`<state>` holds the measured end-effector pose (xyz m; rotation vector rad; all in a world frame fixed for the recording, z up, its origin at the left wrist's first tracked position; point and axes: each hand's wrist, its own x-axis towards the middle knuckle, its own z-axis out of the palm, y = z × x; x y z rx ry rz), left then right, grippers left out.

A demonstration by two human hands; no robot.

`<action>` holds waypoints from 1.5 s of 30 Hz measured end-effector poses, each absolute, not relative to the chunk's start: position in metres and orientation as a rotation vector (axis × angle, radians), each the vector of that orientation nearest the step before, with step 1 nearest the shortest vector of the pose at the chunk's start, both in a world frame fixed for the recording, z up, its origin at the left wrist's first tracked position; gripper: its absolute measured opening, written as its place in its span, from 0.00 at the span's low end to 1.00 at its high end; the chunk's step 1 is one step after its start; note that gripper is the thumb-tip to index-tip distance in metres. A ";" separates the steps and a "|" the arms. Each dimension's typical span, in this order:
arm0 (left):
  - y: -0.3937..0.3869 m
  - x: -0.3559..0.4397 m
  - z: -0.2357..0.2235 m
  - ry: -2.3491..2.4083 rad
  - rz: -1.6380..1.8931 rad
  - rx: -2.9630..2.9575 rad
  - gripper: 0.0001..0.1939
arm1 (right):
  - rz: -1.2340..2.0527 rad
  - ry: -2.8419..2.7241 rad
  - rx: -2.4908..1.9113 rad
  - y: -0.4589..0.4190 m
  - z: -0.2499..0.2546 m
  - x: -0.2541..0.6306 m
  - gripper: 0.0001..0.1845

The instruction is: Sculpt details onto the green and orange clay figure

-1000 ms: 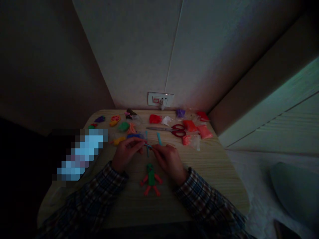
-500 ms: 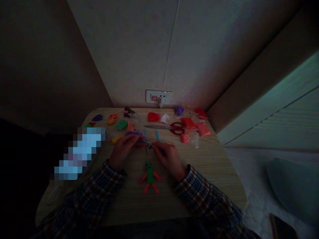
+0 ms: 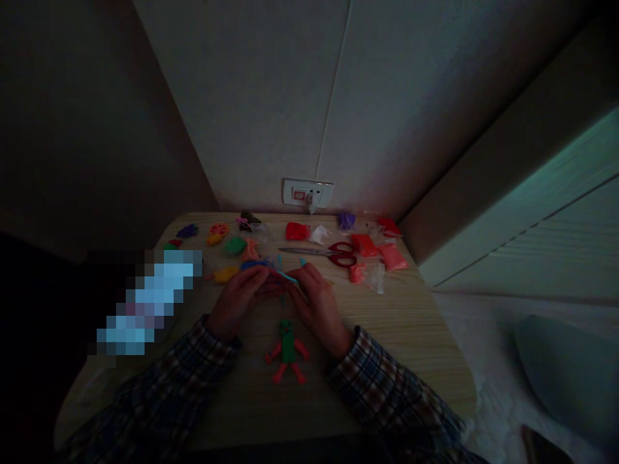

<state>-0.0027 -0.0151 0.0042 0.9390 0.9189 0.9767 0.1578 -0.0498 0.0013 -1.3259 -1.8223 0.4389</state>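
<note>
Both of my hands meet over the middle of a small wooden table [image 3: 416, 328] in dim light. My left hand [image 3: 238, 299] and my right hand [image 3: 315, 305] have their fingers closed on a thin light-blue strip [image 3: 289, 278] held between them. Just below the hands, a small clay figure [image 3: 287, 351] with a green body and red-orange limbs lies flat on the table. Another short blue piece [image 3: 278, 260] lies just beyond the fingertips.
Red-handled scissors [image 3: 333, 254] lie beyond my hands. Bags and lumps of coloured clay, red [image 3: 296, 230], orange [image 3: 391, 256], purple [image 3: 346, 220], green [image 3: 235, 245] and yellow [image 3: 223, 275], line the table's far side. A wall socket [image 3: 307, 192] sits above. A blurred bluish patch [image 3: 145, 303] lies left.
My hands have drawn closer together around the blue strip and shifted slightly left. The view has moved a little; the clay figure stays on the table.
</note>
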 end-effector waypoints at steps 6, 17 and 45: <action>-0.019 -0.001 0.007 0.853 0.914 0.954 0.19 | 0.437 -1.866 -1.425 -0.051 0.001 0.161 0.10; -0.018 -0.004 0.001 0.805 0.855 0.987 0.19 | 0.446 -1.782 -1.447 -0.048 0.001 0.163 0.02; 0.001 -0.021 0.006 1.358 1.072 1.542 0.14 | 0.825 -1.749 -1.514 0.012 -0.008 0.156 0.08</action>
